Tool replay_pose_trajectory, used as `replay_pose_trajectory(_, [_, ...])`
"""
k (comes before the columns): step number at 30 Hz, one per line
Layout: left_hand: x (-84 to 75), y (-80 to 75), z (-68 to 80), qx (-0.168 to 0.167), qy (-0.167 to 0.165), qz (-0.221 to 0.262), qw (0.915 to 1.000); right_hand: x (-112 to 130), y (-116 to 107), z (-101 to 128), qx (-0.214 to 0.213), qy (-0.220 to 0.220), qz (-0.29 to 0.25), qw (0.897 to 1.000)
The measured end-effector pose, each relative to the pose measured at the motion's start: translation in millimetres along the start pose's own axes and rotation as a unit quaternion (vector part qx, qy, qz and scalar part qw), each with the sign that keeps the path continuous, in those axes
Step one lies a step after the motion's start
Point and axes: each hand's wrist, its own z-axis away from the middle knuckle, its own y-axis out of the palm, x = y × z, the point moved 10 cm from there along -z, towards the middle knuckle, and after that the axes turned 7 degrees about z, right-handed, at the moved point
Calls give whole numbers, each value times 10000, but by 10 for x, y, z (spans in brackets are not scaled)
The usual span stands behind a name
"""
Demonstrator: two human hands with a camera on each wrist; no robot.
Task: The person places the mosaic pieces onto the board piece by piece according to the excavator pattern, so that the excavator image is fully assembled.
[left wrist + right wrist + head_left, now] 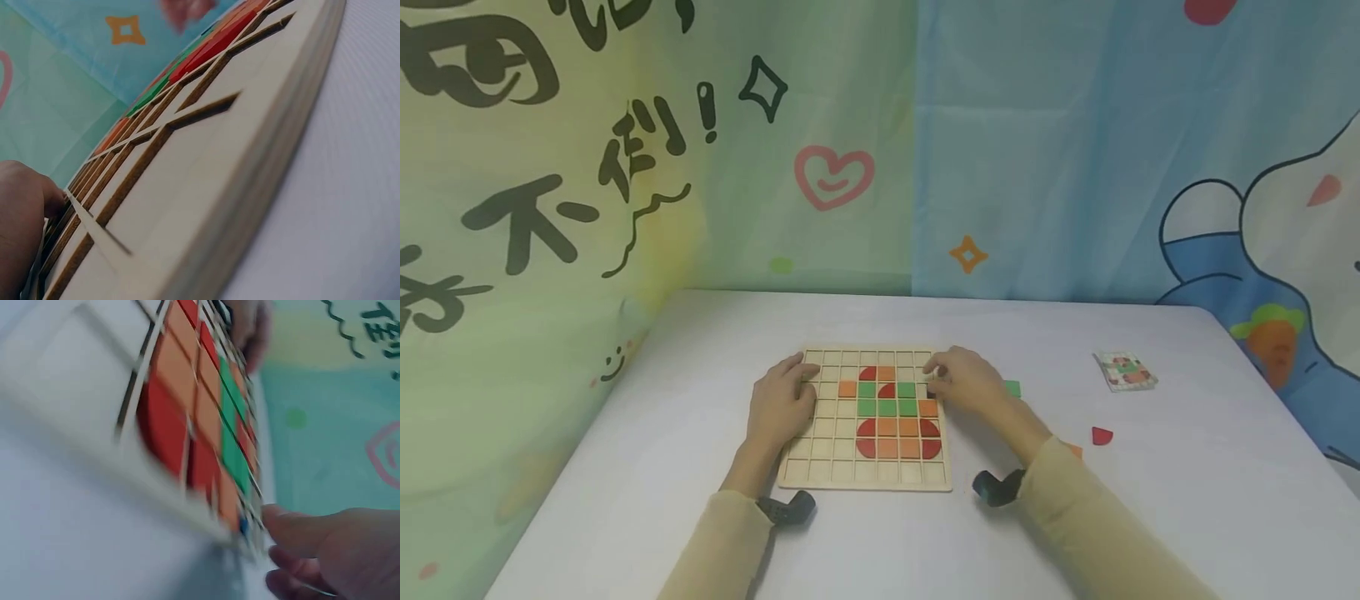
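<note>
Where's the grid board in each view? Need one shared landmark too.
Head: grid board just below centre.
Left wrist: grid board slants from lower left to upper right.
Right wrist: grid board from upper left to lower centre, partly blurred.
Shared landmark: green tiles set in it.

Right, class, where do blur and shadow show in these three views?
Head: the board is fairly sharp, with a soft shadow on the table by the right sleeve. Left wrist: dim, the board's near edge clear, but the right hand at the top blurred. Right wrist: the board's near edge and red tiles smeared, a soft shadow on the table.
</note>
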Motion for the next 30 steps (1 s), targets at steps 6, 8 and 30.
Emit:
replay_pose_trajectory(6, [-42, -39, 15, 30, 15, -25, 10000, -629, -215, 517, 237, 457, 520, 9973])
replay_pose_trajectory(8, [-45, -65, 21, 20, 9, -47, 10000, -739, -235, 639, 225, 444, 520, 9974])
replay_pose_trajectory(30, [-30, 9, 7, 92, -64, 29, 9999, -408, 106, 883, 566, 152, 170, 9981])
